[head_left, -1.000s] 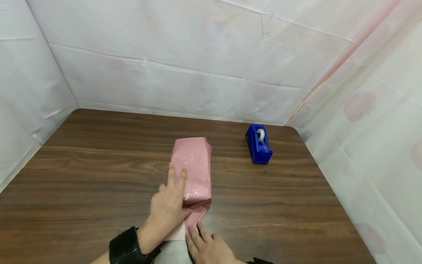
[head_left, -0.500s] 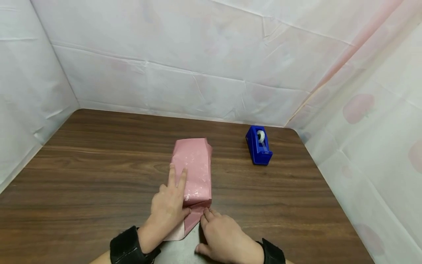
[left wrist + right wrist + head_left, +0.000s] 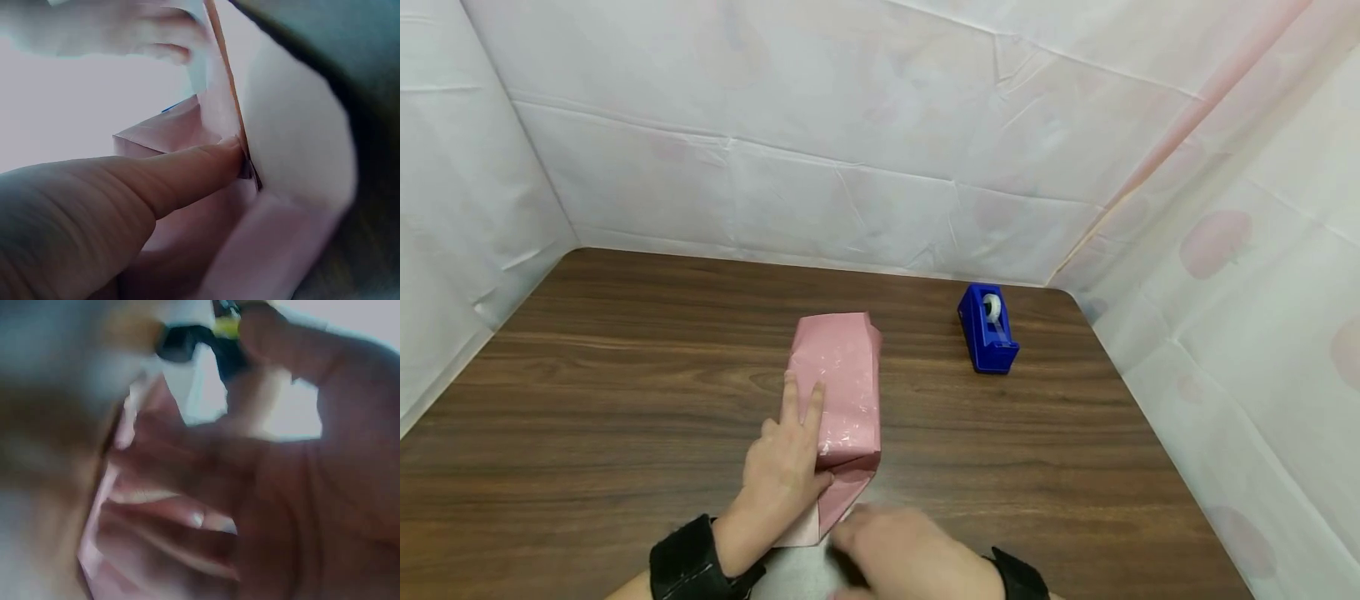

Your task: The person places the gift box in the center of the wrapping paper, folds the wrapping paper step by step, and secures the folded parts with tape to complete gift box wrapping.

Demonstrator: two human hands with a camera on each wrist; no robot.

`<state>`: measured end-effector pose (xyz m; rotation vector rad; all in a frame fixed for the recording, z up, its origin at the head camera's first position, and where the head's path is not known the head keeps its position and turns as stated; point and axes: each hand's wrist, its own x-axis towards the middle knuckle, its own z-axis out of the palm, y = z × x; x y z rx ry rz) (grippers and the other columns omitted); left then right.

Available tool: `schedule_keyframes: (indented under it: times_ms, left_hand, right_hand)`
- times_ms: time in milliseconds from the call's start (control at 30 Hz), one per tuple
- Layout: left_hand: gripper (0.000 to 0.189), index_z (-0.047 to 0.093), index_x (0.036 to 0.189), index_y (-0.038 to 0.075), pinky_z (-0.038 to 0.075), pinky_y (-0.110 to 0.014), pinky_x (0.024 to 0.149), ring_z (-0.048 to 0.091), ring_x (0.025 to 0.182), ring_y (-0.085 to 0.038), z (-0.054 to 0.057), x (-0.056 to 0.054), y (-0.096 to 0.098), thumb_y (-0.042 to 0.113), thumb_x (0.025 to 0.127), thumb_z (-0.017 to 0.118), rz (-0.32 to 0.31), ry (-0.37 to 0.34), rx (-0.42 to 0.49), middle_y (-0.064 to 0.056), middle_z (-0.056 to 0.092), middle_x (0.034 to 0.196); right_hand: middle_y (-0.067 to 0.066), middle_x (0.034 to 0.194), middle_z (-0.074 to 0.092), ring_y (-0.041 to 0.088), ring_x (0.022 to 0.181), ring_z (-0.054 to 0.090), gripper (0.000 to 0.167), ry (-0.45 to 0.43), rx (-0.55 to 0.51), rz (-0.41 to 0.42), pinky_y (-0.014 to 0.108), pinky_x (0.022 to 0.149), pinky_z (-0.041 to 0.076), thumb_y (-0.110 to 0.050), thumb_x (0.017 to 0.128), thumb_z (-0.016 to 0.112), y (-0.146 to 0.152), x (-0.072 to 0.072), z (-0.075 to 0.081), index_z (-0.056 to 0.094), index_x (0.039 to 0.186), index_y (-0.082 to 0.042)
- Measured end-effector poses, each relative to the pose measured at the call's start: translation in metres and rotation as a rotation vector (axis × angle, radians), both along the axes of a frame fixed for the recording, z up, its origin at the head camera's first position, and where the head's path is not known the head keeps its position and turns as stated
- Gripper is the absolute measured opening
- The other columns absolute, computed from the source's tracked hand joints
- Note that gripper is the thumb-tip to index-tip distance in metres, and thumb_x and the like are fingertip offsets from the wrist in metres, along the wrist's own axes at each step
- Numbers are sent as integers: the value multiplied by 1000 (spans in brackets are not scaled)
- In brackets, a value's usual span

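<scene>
A box-shaped parcel in shiny pink wrapping paper (image 3: 842, 375) lies mid-table, its near end folded into a slanting flap (image 3: 847, 492). A pale inner side of paper (image 3: 801, 532) shows beside the flap. My left hand (image 3: 782, 471) rests on the parcel's left side with two fingers spread straight. Its thumb (image 3: 194, 175) presses at the fold in the left wrist view. Blurred in the head view, my right hand (image 3: 906, 546) is at the flap's slanted edge. In the right wrist view its fingers (image 3: 162, 550) lie extended along the pink paper.
A blue tape dispenser (image 3: 991, 329) with a roll of clear tape stands at the back right of the brown wooden table (image 3: 647, 358). White sheeting (image 3: 775, 133) hangs behind the table and at both sides. Both wrists wear black bands (image 3: 688, 560).
My right hand slid up along the flap's slanted edge, then came back down and left. The flap now lies with a straighter, sharper edge. My left hand has stayed in place.
</scene>
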<state>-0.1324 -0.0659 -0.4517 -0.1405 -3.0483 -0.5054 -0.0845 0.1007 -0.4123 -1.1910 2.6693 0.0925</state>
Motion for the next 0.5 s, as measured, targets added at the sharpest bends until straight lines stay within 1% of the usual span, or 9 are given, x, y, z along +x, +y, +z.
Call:
schedule_keyframes:
  times_ms: [33, 100, 133, 167, 200, 267, 333, 400, 500]
  left_hand:
    - [120, 24, 152, 13, 42, -34, 42, 55, 75, -34, 0, 0, 0, 38, 56, 92, 1, -1, 3, -26, 18, 156]
    - [120, 25, 152, 13, 42, -34, 42, 55, 76, -34, 1, -1, -1, 39, 55, 92, 1, -1, 7, -26, 17, 156]
    - [120, 25, 152, 13, 42, -34, 43, 55, 76, -34, 1, -1, -1, 39, 55, 92, 2, -2, 9, -26, 17, 156]
    - [120, 25, 152, 13, 42, -34, 43, 55, 76, -34, 2, -1, -1, 39, 56, 92, 2, -3, 9, -26, 17, 156]
    - [120, 25, 152, 13, 43, -34, 43, 55, 76, -34, 1, 0, -2, 39, 56, 92, 1, -3, 10, -26, 16, 156]
    - [120, 25, 152, 13, 43, -33, 43, 55, 75, -34, 1, 0, -2, 39, 56, 92, -1, -1, 5, -27, 16, 156]
    - [120, 26, 152, 12, 42, -33, 43, 55, 74, -33, 1, 1, -3, 40, 56, 92, -6, 4, 0, -27, 17, 156]
    - [119, 26, 151, 12, 42, -32, 42, 55, 73, -33, 1, 1, -3, 40, 56, 92, -12, 8, -2, -28, 18, 155]
    - [119, 25, 152, 11, 42, -33, 42, 54, 74, -33, 2, 2, -3, 39, 56, 91, -16, -1, -3, -27, 17, 155]
  right_hand:
    - [-10, 76, 64, 8, 72, 62, 26, 17, -33, -72, 25, 52, 44, -51, 83, 65, 2, -5, 3, 63, 80, -25]
    - [-8, 57, 49, 9, 53, 49, 35, 75, -104, -237, 27, 44, 34, -45, 83, 65, 8, -15, 7, 50, 61, -23]
    - [-7, 53, 46, 11, 48, 46, 40, 107, -120, -307, 28, 41, 31, -43, 84, 64, 10, -21, 7, 46, 56, -21]
    - [-6, 51, 44, 11, 46, 44, 42, 117, -133, -360, 29, 40, 30, -42, 84, 63, 11, -27, 6, 44, 55, -19]
    - [-6, 51, 43, 10, 46, 42, 41, 104, -153, -396, 28, 41, 30, -39, 85, 64, 12, -33, 5, 44, 55, -18]
    - [-7, 53, 43, 8, 47, 40, 40, 27, -189, -425, 27, 43, 32, -38, 87, 63, 14, -42, 2, 48, 58, -15]
    - [-7, 55, 44, 6, 48, 39, 36, -50, -224, -417, 27, 45, 34, -38, 88, 63, 13, -47, -1, 53, 63, -14]
    - [-8, 56, 45, 6, 49, 40, 33, -90, -244, -401, 26, 46, 34, -38, 88, 63, 13, -48, -2, 56, 68, -13]
    - [-10, 55, 41, 4, 47, 36, 33, -106, -262, -400, 24, 44, 31, -38, 87, 64, 12, -46, -2, 54, 65, -15]
